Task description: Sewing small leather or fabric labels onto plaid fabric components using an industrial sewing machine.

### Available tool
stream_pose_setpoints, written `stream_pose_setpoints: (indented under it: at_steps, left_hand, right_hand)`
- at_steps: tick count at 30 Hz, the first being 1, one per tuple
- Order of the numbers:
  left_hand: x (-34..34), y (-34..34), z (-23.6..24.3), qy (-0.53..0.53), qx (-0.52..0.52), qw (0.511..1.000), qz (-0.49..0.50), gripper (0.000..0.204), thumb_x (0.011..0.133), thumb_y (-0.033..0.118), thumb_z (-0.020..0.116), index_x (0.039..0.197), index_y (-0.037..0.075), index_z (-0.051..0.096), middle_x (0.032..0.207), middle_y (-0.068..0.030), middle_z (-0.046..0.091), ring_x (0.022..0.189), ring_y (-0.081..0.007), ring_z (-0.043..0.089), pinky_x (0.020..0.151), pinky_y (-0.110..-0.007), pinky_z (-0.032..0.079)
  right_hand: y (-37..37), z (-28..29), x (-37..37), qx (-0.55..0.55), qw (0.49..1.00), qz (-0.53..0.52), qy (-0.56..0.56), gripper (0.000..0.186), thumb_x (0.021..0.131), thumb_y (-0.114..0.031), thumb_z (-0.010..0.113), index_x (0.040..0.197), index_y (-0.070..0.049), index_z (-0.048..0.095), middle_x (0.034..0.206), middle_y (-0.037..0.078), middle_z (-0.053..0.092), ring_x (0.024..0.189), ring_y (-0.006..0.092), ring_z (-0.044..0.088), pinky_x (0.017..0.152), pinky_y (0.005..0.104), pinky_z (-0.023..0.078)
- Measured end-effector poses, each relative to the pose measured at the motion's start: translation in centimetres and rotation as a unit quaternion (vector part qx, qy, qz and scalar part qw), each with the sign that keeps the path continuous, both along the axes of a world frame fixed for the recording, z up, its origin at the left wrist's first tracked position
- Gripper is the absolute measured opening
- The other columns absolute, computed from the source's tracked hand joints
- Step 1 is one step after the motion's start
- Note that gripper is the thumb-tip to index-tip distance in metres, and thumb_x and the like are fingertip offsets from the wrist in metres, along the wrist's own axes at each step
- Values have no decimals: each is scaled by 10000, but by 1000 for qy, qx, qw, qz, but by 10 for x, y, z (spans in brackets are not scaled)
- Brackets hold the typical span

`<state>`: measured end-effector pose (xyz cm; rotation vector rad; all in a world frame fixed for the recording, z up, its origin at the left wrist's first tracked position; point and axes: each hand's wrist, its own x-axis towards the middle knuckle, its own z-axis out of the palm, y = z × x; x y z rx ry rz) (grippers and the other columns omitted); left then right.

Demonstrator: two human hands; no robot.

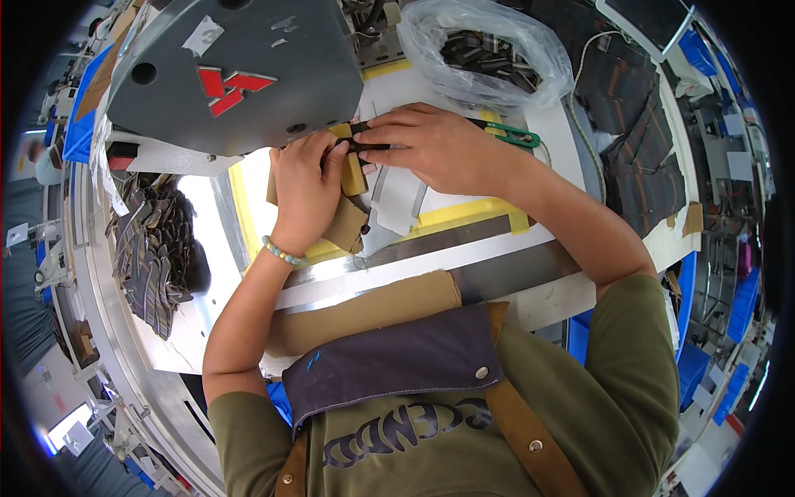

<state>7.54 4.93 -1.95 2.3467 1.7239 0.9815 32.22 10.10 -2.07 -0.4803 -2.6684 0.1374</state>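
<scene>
Both my hands meet at the work spot below the grey sewing machine head [240, 83]. My left hand [310, 178], with a beaded bracelet on its wrist, is closed, pinching a small dark strip of fabric [358, 147] at its left end. Fingers of my right hand [443, 149] are closed at the other end of that strip. A green-handled tool [522, 137], apparently thread snips, sticks out past the right hand; its other end is hidden by the hand. Close under the fingertips are a yellow block [354, 176] and a brown cardboard piece [344, 228].
A clear plastic bag [530, 33] of dark fabric pieces sits at the back. Piled striped pieces [153, 257] lie on the left, striped fabric [633, 149] on the right. Yellow tape [464, 213] marks the white work surface; a cardboard roll [373, 311] lies along the front edge.
</scene>
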Motion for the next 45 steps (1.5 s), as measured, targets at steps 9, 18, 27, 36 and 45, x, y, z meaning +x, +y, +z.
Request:
stream_pose_setpoints:
  at_steps: [9,18,27,36,45]
  left_hand:
    - [-11,3,19,-83,-234,968,19,149,1014,160,724,941,30,728,813,-145,704,816,-365,639,912,-460,429]
    - [-7,-43,12,48,-32,997,-60,360,967,120,754,1318,40,759,1387,-139,643,1366,-392,515,1159,-521,364]
    - [2,-43,14,152,-34,985,-79,440,992,208,750,1405,58,717,1475,-142,575,1469,-412,449,1177,-550,345]
    - [-16,-36,9,13,-24,997,-75,393,964,172,779,1333,41,742,1406,-168,613,1402,-420,515,1133,-525,452]
    - [-14,-30,14,82,-33,990,-107,376,972,183,780,1329,67,749,1472,-174,591,1389,-427,517,1149,-507,451]
  right_hand:
    - [-3,2,-1,17,1000,-2,-6,368,972,-110,670,1314,-165,796,1487,24,694,1382,244,622,1177,432,498]
    - [-4,1,2,6,1000,-3,13,355,971,-114,667,1298,-155,800,1458,32,701,1363,253,628,1178,436,495]
    - [-12,11,-3,-70,995,-48,42,406,908,-51,686,1298,-102,787,1394,54,710,1273,267,683,1086,394,574]
    - [-5,-3,-3,17,999,-18,45,372,905,-52,709,1268,-42,788,1363,47,751,1304,246,683,1115,399,563]
    - [-2,-1,-4,14,998,-16,58,381,880,-42,723,1255,-49,790,1343,35,750,1276,235,690,1113,400,555]
